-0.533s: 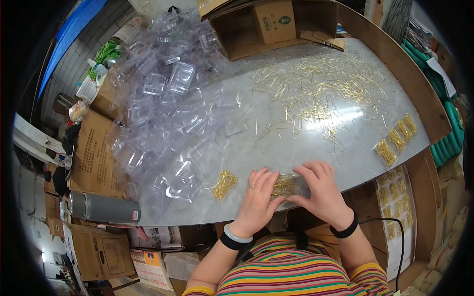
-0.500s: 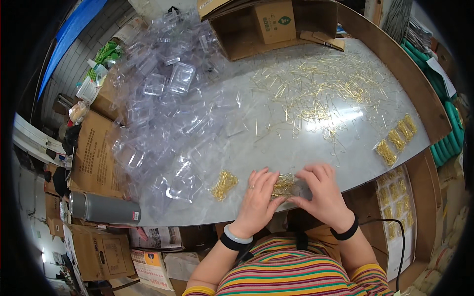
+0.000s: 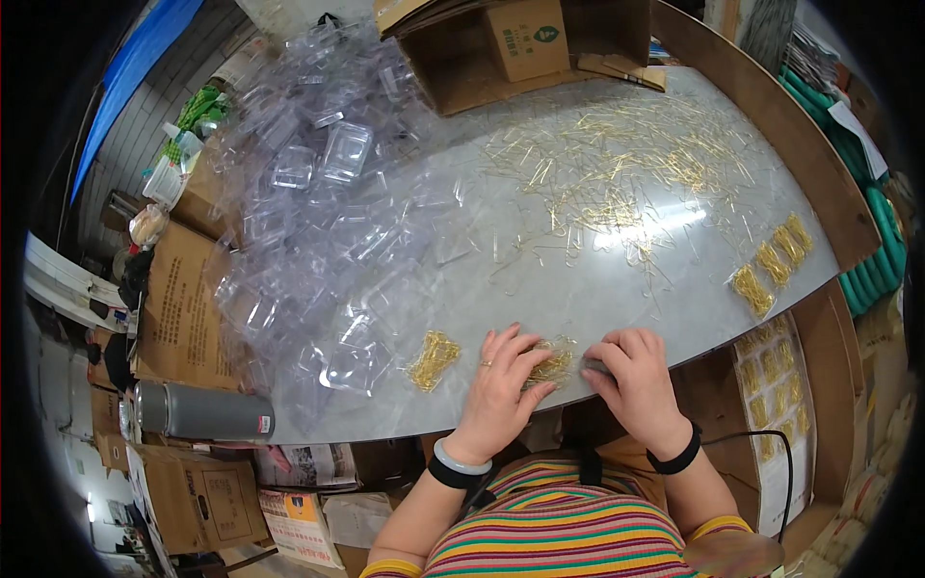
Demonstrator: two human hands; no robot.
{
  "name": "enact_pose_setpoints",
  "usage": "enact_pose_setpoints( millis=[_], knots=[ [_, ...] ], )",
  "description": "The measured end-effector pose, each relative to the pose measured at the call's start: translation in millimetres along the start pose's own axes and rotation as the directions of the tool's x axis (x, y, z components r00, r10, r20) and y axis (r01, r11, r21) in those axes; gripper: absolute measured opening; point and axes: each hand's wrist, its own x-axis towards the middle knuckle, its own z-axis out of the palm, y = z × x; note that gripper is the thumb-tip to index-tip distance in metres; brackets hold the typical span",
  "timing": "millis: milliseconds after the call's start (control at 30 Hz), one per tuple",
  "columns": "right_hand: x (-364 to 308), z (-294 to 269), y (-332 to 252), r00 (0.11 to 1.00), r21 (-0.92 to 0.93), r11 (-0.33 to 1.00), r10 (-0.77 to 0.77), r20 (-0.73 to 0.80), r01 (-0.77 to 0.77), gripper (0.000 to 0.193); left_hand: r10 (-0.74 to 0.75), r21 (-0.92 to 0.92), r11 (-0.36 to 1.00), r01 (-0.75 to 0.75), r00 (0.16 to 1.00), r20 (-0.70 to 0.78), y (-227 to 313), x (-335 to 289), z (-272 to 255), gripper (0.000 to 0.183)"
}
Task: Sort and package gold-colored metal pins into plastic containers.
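Note:
Near the front edge of the table, a bundle of gold wire hooks (image 3: 553, 364) lies between my two hands. My left hand (image 3: 499, 387) curls its fingers and thumb around the left side of this bundle. Just right of it, apart from the hooks, my right hand (image 3: 634, 383) has its thumb and fingers pinched on a small dark grey piece, mostly hidden by the fingers. To the left of my left hand rests another gold hook bundle (image 3: 434, 361). Loose gold hooks (image 3: 617, 183) are scattered over the far right part of the table.
Clear plastic boxes (image 3: 337, 241) heap up on the left. A grey bottle (image 3: 207, 411) lies at the front left corner. More hook bundles (image 3: 773, 262) sit by the right edge, below a cardboard rim (image 3: 780, 125). An open carton (image 3: 453, 72) stands at the back.
My right hand has drawn a little to the right, away from the hook bundle, and its fingers have closed together. My left hand has stayed at the bundle.

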Motion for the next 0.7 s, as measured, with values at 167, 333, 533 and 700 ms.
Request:
enact_pose_setpoints(
  millis=[167,333,533,700],
  knots=[
    [3.8,13.5,0.1,0.996,-0.036,0.999,0.012,-0.088,-0.015,0.017,0.025,0.008,1.0,-0.025,1.0,0.007,2.4,1.4,-1.3,0.037],
    [7.4,29.1,-9.5,0.997,0.024,1.0,0.0,-0.082,0.002,0.015,0.023,0.005,1.0,-0.023,1.0,0.012,5.4,3.5,-0.7,0.04],
    [12.2,16.4,-1.7,0.998,0.052,0.998,0.023,-0.057,-0.02,0.042,0.018,0.051,0.999,-0.017,1.0,-0.017,6.8,0.0,1.5,0.053],
    [9.9,15.2,-4.3,0.997,0.104,0.994,-0.015,-0.078,0.023,0.036,-0.013,0.078,0.997,0.018,0.998,-0.065,1.3,-1.6,8.8,0.054]
  ],
)
